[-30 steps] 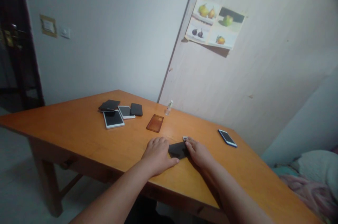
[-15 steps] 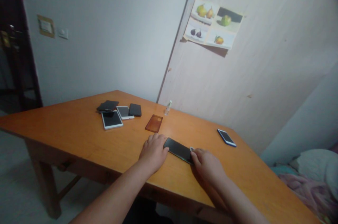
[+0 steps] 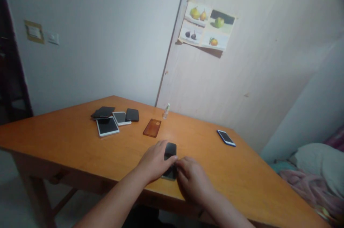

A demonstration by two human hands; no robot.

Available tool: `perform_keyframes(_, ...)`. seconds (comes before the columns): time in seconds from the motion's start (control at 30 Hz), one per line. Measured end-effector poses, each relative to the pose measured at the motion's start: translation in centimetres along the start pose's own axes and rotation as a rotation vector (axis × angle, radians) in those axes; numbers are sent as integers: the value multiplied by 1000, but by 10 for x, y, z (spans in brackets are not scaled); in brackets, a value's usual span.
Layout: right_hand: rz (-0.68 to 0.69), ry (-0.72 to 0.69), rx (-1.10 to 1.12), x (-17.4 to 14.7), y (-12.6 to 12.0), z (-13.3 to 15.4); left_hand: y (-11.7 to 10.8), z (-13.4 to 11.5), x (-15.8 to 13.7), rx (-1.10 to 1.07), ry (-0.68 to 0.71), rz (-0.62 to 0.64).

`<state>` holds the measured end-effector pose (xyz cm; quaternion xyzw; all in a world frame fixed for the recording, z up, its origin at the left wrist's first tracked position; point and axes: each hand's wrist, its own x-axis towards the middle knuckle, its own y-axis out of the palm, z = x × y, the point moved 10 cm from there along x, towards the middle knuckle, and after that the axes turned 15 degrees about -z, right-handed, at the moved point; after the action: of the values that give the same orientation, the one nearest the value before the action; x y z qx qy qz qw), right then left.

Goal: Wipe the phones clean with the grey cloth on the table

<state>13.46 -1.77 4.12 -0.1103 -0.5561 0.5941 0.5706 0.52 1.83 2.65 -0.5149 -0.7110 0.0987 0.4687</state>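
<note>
A dark smartphone [image 3: 171,149] lies near the front edge of the table, its long side pointing away from me. My left hand [image 3: 154,160] grips it from the left, the thumb reaching across the screen. At the phone's right edge my right hand [image 3: 192,177] is closed, with fingertips pinched together against the side. Whatever those fingertips may hold is hidden. Just beyond the hands rests a translucent brown phone case [image 3: 152,128]. Behind that case stands a small clear bottle [image 3: 166,111].
On the wooden table [image 3: 67,138], a white tablet [image 3: 107,126], a smaller white device [image 3: 120,117], a black wallet-like item [image 3: 132,115] and dark flat covers [image 3: 104,112] cluster at left. A blue-edged phone [image 3: 226,138] lies at right. Bedding [image 3: 309,181] is beyond the right edge.
The smartphone has turned from slanting sideways to pointing away from me. My right hand has moved left to its right edge; a small pale thing by those fingers no longer shows.
</note>
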Motion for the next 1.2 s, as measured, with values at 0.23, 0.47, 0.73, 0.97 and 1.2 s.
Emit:
perform_keyframes(0.23,-59,209,251,24,4,-54,-6,-9,-1,30,36,21)
perform_keyframes(0.47,-254,548,461,73,-24,-144,0,-14,-3,-2,81,102)
perform_keyframes(0.73,-312,691,756,90,13,-161,3,-14,-4,7,83,149)
perform_keyframes(0.97,-309,723,977,85,33,-165,11,-31,10,32,200,325)
perform_keyframes(1.2,-318,707,1016,90,46,-165,43,-55,41,-124,287,471)
